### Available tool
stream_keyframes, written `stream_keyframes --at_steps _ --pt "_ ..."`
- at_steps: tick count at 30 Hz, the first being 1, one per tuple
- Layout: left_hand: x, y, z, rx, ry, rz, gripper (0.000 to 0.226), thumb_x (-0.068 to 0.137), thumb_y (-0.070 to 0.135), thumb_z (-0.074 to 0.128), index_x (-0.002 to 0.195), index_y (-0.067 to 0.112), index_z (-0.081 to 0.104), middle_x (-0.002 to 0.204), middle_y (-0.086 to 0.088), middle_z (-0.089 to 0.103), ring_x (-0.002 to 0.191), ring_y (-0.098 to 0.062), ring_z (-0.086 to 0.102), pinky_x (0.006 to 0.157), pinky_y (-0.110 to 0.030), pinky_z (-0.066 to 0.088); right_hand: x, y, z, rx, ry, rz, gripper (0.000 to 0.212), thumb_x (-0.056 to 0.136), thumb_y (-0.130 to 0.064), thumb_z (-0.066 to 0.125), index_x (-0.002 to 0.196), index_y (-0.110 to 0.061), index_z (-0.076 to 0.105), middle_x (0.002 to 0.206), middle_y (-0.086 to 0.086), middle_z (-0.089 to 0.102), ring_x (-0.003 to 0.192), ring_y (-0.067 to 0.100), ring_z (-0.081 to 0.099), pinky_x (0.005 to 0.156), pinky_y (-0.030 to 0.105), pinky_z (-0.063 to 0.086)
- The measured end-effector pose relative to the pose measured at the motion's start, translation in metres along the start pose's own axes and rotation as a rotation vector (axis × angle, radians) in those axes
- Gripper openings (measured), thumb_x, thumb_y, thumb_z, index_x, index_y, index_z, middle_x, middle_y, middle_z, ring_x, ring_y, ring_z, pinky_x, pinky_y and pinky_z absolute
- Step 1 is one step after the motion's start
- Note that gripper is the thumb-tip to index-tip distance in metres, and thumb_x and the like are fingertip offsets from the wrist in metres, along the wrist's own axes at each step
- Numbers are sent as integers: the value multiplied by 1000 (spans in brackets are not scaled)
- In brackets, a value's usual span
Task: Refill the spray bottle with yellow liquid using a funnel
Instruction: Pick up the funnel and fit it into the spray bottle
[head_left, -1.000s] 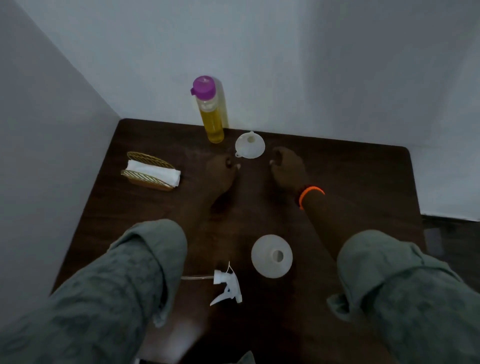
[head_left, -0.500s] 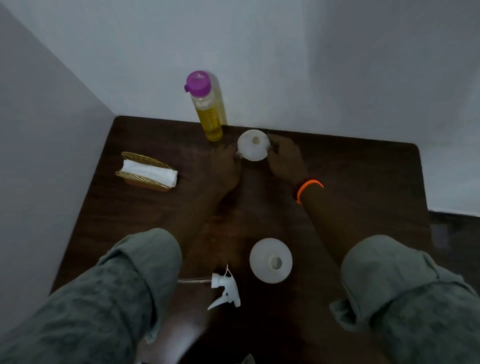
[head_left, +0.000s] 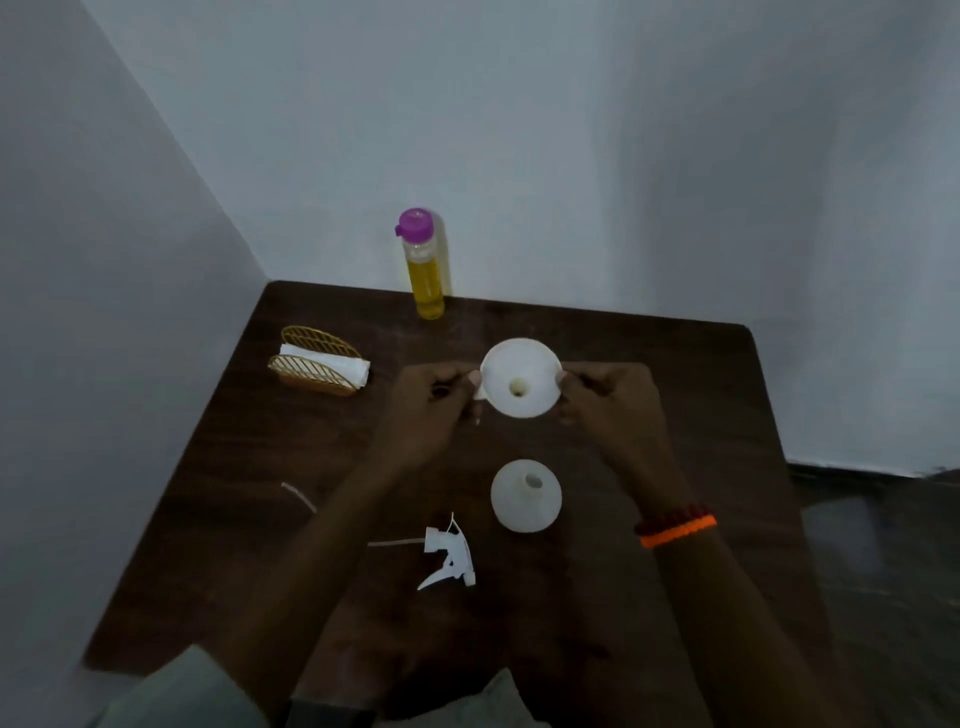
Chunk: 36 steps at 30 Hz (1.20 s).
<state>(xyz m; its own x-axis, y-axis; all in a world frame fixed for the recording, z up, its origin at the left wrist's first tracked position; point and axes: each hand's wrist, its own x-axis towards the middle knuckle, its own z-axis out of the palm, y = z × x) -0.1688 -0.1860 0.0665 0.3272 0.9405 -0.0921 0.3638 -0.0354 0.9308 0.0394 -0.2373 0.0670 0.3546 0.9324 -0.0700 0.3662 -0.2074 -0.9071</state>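
Funnel (head_left: 521, 378), white round plastic, between fingers (head_left: 563, 383)

Dim, bluish light, soft shadow beside the yellow bottle (head_left: 425, 270), wide-angle bending and blur toward the edges.

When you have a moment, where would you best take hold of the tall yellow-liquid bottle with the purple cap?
Probably around the mid-body of the yellow-liquid bottle with the purple cap, coming from the front: it stands upright against the wall, so the back is blocked, and its sides are slim and straight.

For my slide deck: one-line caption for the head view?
Both hands hold a white funnel by its rim above the open spray bottle.
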Motion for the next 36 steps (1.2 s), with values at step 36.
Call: stream_keyframes --at_steps 36 --pt "-69 -36 36 -19 -34 -114 18 98 13 62 103 12 79 78 -3 77 66 -11 71 63 -22 54 -85 40 -5 -39 -27 128 19 94 -14 65 107 -19 78 84 -17 74 80 -5 71 75 21 59"
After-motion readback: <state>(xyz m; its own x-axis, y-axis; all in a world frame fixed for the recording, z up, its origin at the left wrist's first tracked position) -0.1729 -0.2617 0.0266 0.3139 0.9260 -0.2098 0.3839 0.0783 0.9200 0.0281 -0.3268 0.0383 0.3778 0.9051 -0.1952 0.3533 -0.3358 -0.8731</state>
